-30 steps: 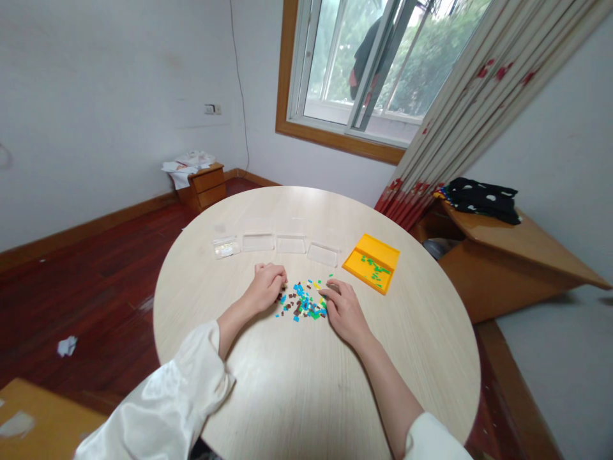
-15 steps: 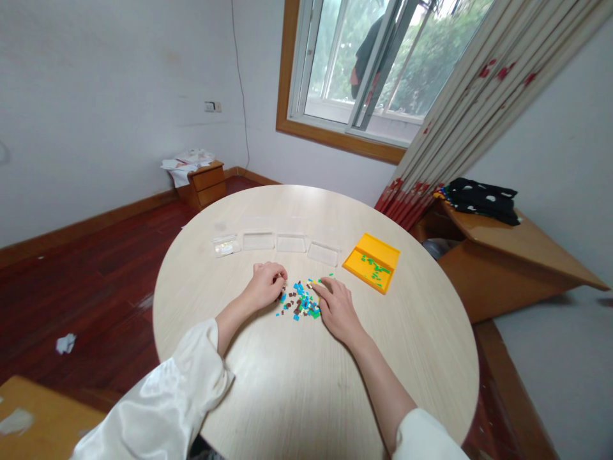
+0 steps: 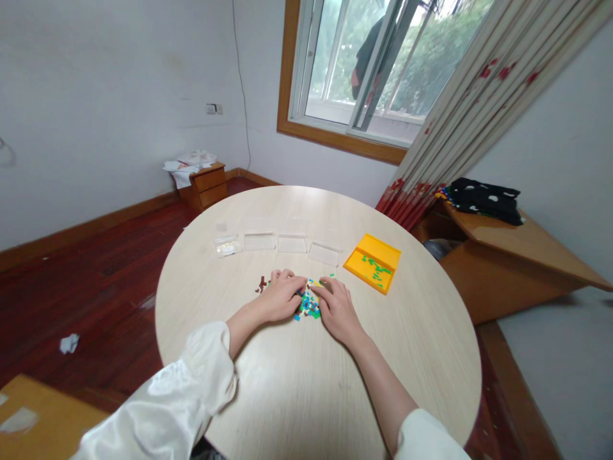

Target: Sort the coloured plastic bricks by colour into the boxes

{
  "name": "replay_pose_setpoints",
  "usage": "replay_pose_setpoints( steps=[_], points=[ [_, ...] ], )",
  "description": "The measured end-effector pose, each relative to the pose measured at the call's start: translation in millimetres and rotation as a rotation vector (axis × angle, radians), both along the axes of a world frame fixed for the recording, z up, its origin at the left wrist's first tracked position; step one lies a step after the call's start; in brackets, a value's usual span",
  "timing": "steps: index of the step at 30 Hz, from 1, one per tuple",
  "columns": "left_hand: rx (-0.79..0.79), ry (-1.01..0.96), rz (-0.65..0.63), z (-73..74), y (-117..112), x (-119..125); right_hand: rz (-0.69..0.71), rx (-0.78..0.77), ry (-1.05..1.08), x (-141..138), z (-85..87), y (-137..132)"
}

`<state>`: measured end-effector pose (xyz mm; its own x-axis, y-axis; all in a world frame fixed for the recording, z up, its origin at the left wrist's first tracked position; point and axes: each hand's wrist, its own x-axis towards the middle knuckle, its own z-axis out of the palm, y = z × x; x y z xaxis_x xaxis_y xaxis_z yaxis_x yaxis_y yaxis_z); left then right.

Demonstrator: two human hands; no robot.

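Note:
Small building-block pieces (image 3: 308,306) in blue, green, brown, white and yellow lie in a loose pile on the round table (image 3: 297,396). My left hand (image 3: 282,298) rests over the pile's left side, fingers stretched out and touching pieces, with some pieces hidden beneath it. To its left lies a small group of brown pieces (image 3: 262,283). At the pile's right edge is my right hand (image 3: 338,308), its fingers apart and its fingertips near yellow and white pieces. I see nothing held in either hand.
Behind the pile stand clear plastic trays (image 3: 292,244) in a row, the leftmost with a small packet (image 3: 227,248). An orange case (image 3: 366,246) with green pieces lies open at the right. Beyond the window, a person (image 3: 368,57) is partly visible.
My left hand has moved right, over the pile. Brown pieces now show to its left, where the hand was. My right hand has hardly moved.

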<state>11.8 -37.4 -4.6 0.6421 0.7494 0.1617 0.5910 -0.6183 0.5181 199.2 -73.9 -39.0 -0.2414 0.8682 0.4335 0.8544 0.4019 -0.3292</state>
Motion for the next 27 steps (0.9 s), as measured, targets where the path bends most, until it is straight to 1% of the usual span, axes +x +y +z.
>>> replay_pose_setpoints(
  steps=[4,11,14,20,23,27],
  points=[
    [0.026,0.016,0.004,-1.4,0,1,-0.005,-0.013,-0.005,0,-1.0,0],
    [0.022,-0.015,0.017,0.6,1,-1,0.003,-0.018,-0.001,0,-2.0,0],
    [0.032,-0.032,0.027,0.0,2,-2,-0.013,0.000,0.040,2,-0.8,1],
    [0.036,-0.056,0.036,-1.5,3,-4,-0.073,0.058,0.145,16,4.9,1],
    [0.028,-0.070,0.027,0.2,3,-4,-0.054,0.047,0.150,19,6.6,1],
    [-0.009,-0.083,-0.027,1.9,0,-3,-0.031,0.013,0.137,19,7.4,0]
  ],
)
